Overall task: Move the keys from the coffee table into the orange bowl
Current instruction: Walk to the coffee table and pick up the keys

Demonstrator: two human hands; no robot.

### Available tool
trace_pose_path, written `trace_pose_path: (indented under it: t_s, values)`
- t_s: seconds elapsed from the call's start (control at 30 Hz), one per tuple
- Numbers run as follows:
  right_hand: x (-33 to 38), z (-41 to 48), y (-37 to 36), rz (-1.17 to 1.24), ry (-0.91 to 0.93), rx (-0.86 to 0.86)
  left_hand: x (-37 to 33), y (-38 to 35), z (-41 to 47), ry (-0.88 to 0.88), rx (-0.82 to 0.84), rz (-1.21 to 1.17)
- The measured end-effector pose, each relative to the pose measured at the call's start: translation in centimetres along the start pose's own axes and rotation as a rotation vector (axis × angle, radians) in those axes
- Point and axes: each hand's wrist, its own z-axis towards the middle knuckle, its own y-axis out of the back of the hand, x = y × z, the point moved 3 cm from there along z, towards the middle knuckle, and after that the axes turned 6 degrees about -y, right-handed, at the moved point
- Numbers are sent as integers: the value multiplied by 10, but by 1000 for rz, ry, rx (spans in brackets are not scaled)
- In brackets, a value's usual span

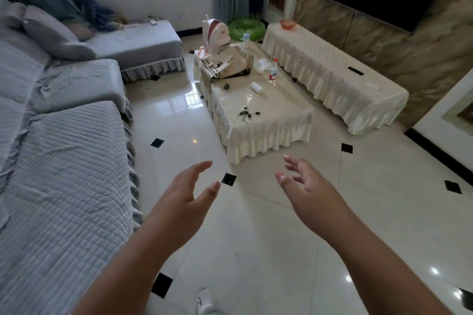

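Two hands, a left grip (pixel 184 195) and a right grip (pixel 311 193), both empty with fingers spread. Two cloth-covered benches: the near bench (pixel 268 110) and the far right bench (pixel 332 77). One bunch of keys (pixel 247 112). One orange bowl (pixel 288 24). Two bottles, one with a red cap (pixel 273 71), one blue-capped (pixel 246 40). One backpack (pixel 214 32). One green inflatable ring (pixel 247 28). One white shoe (pixel 204 300).

Keys (pixel 246 113) on the coffee table (pixel 271 112) too small to count or separate. Orange bowl (pixel 288 24) far right, contents not readable. Both forearms cut by bottom edge. White shoe (pixel 204 300) near bottom, partly cropped. Sofa (pixel 58 161) cut at left edge.
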Motion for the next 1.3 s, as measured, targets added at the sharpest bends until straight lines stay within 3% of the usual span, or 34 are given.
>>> trace_pose_path:
  t_s: [0.37, 0.7, 0.9, 1.3]
  values:
    - [21, 151, -11, -56, -83, -21, 37, 1, 163, -5, 54, -69]
    - [70, 301, -12, -30, -159, -144, 50, 40, 349, -36, 109, -56]
    - [67, 357, -9, -41, -236, -125, 49, 41, 403, -18, 136, -72]
    - [41, 517, 39, 19, -189, -28, 34, 0, 524, 50, 82, -46]
